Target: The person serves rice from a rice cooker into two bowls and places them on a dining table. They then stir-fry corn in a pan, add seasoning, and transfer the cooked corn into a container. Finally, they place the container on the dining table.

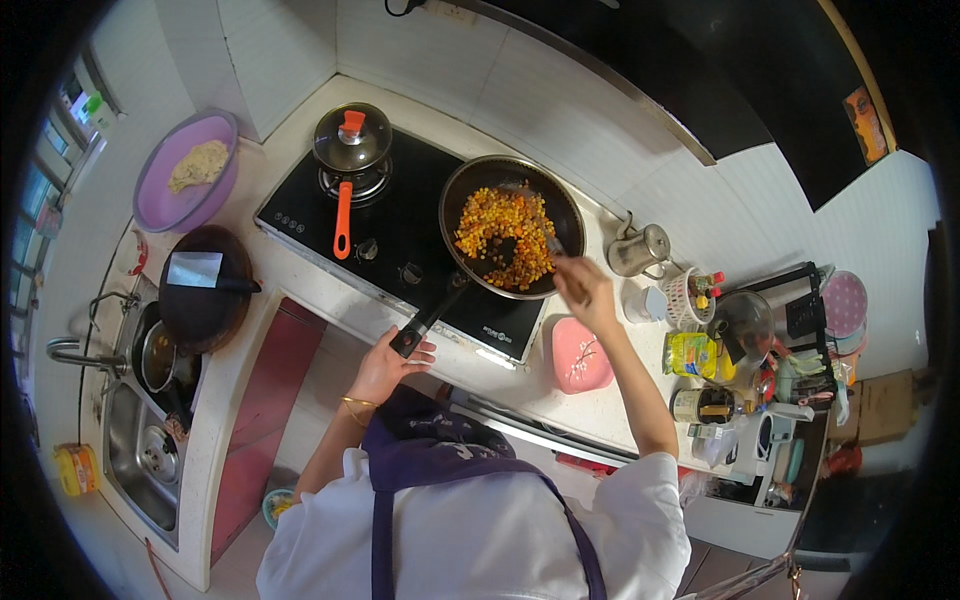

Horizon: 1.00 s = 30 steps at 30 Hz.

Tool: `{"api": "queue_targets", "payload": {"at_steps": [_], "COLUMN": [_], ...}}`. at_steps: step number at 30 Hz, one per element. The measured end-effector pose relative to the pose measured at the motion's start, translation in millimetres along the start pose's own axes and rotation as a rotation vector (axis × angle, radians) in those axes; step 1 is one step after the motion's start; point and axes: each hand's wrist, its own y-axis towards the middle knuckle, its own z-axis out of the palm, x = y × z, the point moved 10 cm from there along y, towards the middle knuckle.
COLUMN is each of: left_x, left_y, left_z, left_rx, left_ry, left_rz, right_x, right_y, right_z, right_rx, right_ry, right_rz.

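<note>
My left hand (386,367) is at the end of the black handle of a deep frying pan (574,214). The handle lies in its palm, thumb on one side, fingers loosely spread on the other. Inside the pan is a diced mix (480,217) of yellow corn-like kernels and orange bits, with a bare patch at the middle. My right hand (585,289) is over the pan's right rim, gripping a slim utensil (553,244). Motion blurs the utensil, and its tip is lost among the food. The pan sits on the right side of a black glass gas hob (409,180).
A lidded saucepan (352,146) with an orange handle occupies the left burner. Leftward are a purple basin (225,184) with dough, a dark round board (202,319) bearing a cleaver (196,270), and a sink (124,480). Rightward stand a pink box (581,356) and a metal pot (637,251).
</note>
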Motion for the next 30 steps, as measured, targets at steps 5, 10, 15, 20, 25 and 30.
{"api": "queue_targets", "payload": {"at_steps": [5, 10, 15, 20, 25, 30], "left_x": [3, -4, -5, -6, -5, -5], "left_y": [1, 1, 2, 1, 0, 0], "left_z": [-7, -3, 1, 4, 3, 3], "left_rx": [0.006, 0.006, 0.029, 0.015, 0.021, 0.022], "left_ry": [-0.032, -0.001, 0.036, 0.027, 0.023, 0.013], "left_rz": [-0.015, -0.027, -0.029, -0.037, -0.039, -0.029], "right_x": [36, 59, 15, -1, 5, -22], "right_y": [-25, -26, -14, 3, -13, -10], "right_z": [-42, -96, -69, -55, -26, -80], "right_rx": [0.200, 0.373, 0.173, -0.033, 0.014, -0.074], "right_ry": [0.047, 0.017, 0.006, -0.070, -0.004, 0.276], "right_rz": [-0.105, -0.072, -0.055, -0.055, -0.033, 0.179]}}
